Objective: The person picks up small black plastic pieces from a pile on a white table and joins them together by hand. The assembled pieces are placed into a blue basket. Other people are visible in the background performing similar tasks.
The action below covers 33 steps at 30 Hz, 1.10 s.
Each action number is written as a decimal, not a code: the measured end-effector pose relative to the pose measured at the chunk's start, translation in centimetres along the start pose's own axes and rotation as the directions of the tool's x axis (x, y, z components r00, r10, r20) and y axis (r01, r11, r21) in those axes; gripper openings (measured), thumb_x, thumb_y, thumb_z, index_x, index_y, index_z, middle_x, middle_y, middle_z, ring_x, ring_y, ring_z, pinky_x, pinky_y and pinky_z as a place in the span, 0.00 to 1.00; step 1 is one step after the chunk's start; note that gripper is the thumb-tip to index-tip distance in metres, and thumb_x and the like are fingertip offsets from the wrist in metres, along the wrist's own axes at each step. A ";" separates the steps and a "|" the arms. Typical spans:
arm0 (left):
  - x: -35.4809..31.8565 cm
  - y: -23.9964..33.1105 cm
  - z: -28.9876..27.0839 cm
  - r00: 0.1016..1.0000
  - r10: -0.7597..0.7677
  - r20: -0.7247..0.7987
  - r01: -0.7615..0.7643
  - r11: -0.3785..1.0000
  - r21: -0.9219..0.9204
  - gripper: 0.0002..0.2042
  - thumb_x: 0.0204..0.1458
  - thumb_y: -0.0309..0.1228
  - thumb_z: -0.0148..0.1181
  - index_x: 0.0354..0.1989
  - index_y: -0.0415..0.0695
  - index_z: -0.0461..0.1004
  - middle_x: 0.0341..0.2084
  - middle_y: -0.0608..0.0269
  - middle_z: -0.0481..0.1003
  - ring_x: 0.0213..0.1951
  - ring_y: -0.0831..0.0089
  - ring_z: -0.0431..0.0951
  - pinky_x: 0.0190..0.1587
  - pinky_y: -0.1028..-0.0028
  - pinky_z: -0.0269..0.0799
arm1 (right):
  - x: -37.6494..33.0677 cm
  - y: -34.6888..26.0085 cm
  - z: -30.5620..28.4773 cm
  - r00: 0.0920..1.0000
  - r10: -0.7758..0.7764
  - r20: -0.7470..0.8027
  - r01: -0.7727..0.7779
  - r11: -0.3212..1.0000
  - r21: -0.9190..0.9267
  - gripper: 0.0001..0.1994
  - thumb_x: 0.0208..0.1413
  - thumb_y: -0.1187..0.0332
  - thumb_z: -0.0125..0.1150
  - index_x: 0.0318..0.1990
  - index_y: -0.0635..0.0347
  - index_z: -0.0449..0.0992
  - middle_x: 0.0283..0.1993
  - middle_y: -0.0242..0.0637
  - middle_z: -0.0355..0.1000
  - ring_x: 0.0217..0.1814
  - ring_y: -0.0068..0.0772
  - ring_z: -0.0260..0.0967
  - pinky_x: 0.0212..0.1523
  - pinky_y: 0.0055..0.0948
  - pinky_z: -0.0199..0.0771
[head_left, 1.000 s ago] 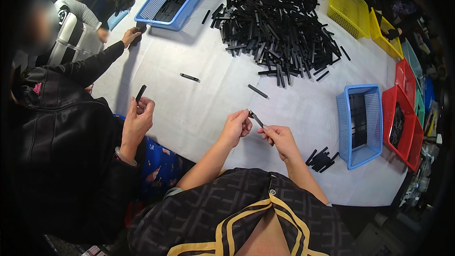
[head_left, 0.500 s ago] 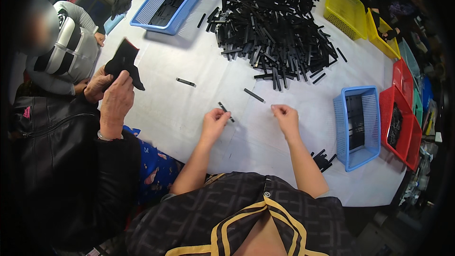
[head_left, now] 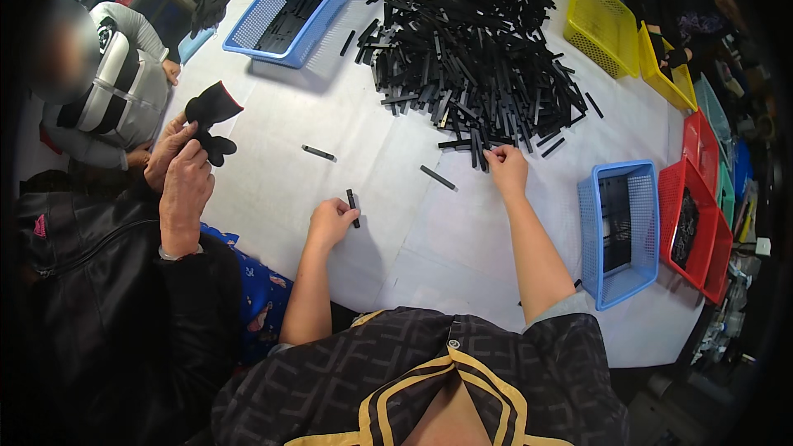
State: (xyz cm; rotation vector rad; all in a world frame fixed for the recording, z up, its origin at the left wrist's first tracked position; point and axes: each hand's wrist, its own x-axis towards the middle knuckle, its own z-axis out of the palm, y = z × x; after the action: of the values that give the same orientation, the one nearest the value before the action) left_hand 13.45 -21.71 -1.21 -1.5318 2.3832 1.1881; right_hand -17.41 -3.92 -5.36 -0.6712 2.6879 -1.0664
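My left hand (head_left: 332,220) rests on the white table (head_left: 273,190), its fingers closed on a short black strip (head_left: 353,207) that sticks up from them. My right hand (head_left: 506,170) reaches forward to the near edge of a big heap of black strips (head_left: 471,49) and its fingertips touch the strips there. Two loose black strips (head_left: 437,177) (head_left: 318,153) lie on the table between my hands and the heap.
A blue basket (head_left: 621,231) holding black parts stands at my right, with red baskets (head_left: 698,215) beyond it and yellow baskets (head_left: 603,25) at the far right. Another blue basket (head_left: 285,16) sits far left. A person at my left holds a black glove (head_left: 211,120).
My hands have drawn apart: the right one has gone forward to the heap, the left one stays with a strip. The person at my left has swapped a strip for a black glove.
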 end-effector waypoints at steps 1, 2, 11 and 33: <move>-0.1 0.4 -0.1 1.000 -0.001 -0.019 0.002 0.999 0.052 0.14 0.41 0.36 0.63 0.27 0.36 0.74 0.21 0.51 0.75 0.26 0.61 0.76 0.31 0.68 0.70 | 0.0 0.6 0.0 1.000 0.019 0.009 -0.019 1.000 0.004 0.11 0.43 0.62 0.65 0.27 0.62 0.76 0.27 0.40 0.72 0.27 0.37 0.69 0.31 0.31 0.67; -0.2 0.9 -0.3 0.999 -0.004 -0.040 0.008 0.994 0.106 0.14 0.42 0.37 0.63 0.27 0.37 0.73 0.21 0.52 0.75 0.27 0.60 0.76 0.31 0.67 0.70 | 0.1 0.7 -0.1 0.999 0.037 0.023 -0.037 0.999 0.011 0.11 0.44 0.62 0.65 0.26 0.63 0.75 0.27 0.39 0.72 0.27 0.35 0.69 0.30 0.30 0.67; -1.8 6.1 1.2 0.974 0.227 0.003 -0.218 0.939 -0.266 0.10 0.48 0.34 0.60 0.30 0.39 0.72 0.17 0.62 0.71 0.19 0.77 0.68 0.22 0.76 0.63 | -8.0 -4.3 -6.7 0.641 0.018 0.768 -0.762 0.142 0.632 0.09 0.58 0.66 0.50 0.36 0.64 0.69 0.25 0.33 0.68 0.21 0.20 0.58 0.23 0.19 0.57; -7.9 11.7 4.9 0.851 0.406 0.333 0.152 0.418 -0.896 0.11 0.54 0.34 0.55 0.23 0.42 0.69 0.12 0.71 0.65 0.13 0.87 0.60 0.15 0.85 0.51 | -17.1 -8.6 -8.8 0.477 -0.114 0.871 -0.877 -0.008 0.480 0.11 0.59 0.64 0.49 0.36 0.64 0.69 0.22 0.34 0.66 0.18 0.18 0.55 0.21 0.17 0.54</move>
State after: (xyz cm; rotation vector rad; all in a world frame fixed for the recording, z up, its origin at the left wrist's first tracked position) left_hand 6.41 -10.33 5.38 -0.8365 1.4597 2.8093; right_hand -2.18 3.92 6.83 0.1738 0.7710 -1.4931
